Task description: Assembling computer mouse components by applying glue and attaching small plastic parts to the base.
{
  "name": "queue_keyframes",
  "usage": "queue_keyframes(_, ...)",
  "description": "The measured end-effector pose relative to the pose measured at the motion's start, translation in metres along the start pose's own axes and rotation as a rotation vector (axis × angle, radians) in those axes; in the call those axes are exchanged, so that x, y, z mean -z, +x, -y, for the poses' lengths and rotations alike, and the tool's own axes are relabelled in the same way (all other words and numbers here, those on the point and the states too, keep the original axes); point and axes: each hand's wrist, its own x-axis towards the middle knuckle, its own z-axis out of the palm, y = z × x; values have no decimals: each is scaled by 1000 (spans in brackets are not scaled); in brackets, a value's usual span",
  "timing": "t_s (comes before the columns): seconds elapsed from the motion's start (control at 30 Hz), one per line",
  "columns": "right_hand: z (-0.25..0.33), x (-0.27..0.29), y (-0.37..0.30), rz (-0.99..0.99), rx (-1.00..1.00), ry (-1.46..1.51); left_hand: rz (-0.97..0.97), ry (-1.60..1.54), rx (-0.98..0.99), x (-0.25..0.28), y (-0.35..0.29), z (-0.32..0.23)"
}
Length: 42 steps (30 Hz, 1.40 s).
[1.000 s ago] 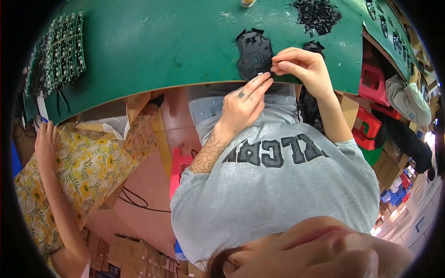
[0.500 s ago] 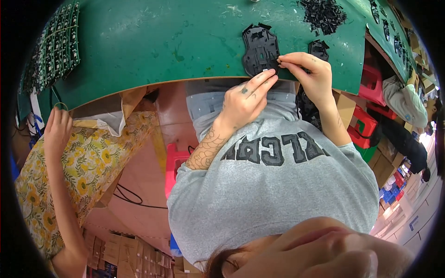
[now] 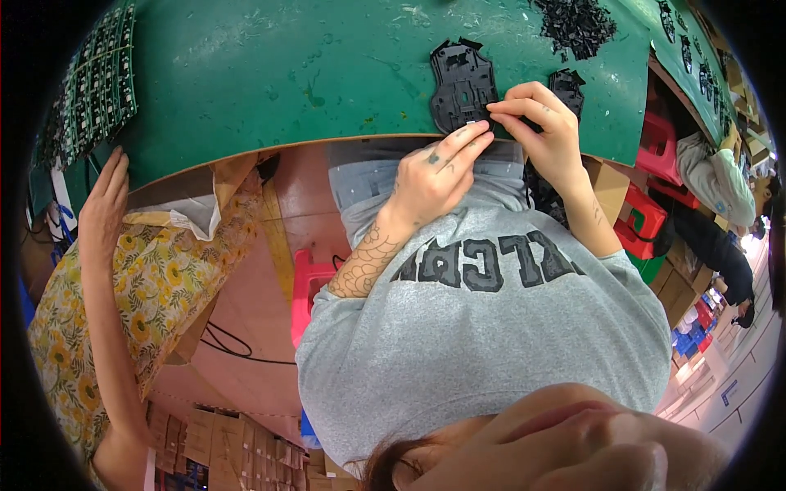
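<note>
A black plastic shell (image 3: 463, 86) with moulded ribs and slots lies at the near edge of the green table (image 3: 270, 74). My left hand (image 3: 438, 172) grips its near edge, index and middle fingertips pressed on it; the thumb is hidden. Over the shell's right side my right hand (image 3: 547, 131) pinches thumb and index finger together. Whatever lies between those fingertips is too small to make out. A second black plastic part (image 3: 566, 88) rests just beyond my right hand, partly covered by it.
A heap of small black plastic pieces (image 3: 577, 29) sits at the far right. Stacked green circuit boards (image 3: 102, 82) stand at the far left, where a co-worker's hand (image 3: 105, 200) reaches. A red stool (image 3: 301, 295) is on the floor, and black parts (image 3: 688, 57) lie on another table.
My right hand has shifted slightly, its fingertips still pinched at the shell's right side. My left hand stays put. The co-worker's hand has moved up towards the circuit boards.
</note>
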Motion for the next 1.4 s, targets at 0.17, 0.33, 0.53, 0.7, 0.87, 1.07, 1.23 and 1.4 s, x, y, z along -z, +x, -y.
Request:
queue_keyframes(0.17, 0, 1, 0, -4, -25, 51, 45, -52, 61, 2, 2, -4)
queue_keyframes(0.33, -2, -1, -2, 2, 19, 22, 43, -55, 56, 1, 1, -3)
queue_keyframes(0.53, 8, -3, -1, -4, -42, 70, 6, -35, 13, -3, -1, 1)
queue_keyframes(0.7, 6, 9, 14, 174, -58, 44, 54, -76, 49, 3, 2, -3)
queue_keyframes(0.87, -17, 24, 55, -118, -104, 123, 51, -17, -21, 0, 1, 2)
queue_keyframes(1.07, -46, 12, 123, -122, 228, 14, 47, -4, -7, 3, 0, -3)
queue_keyframes(1.23, -39, 6, 117, -7, 134, 377, 31, 80, 0, 0, -9, -2)
queue_keyframes(1.4, -22, 52, 56, -214, -8, 828, 67, 79, -32, 0, 0, -2)
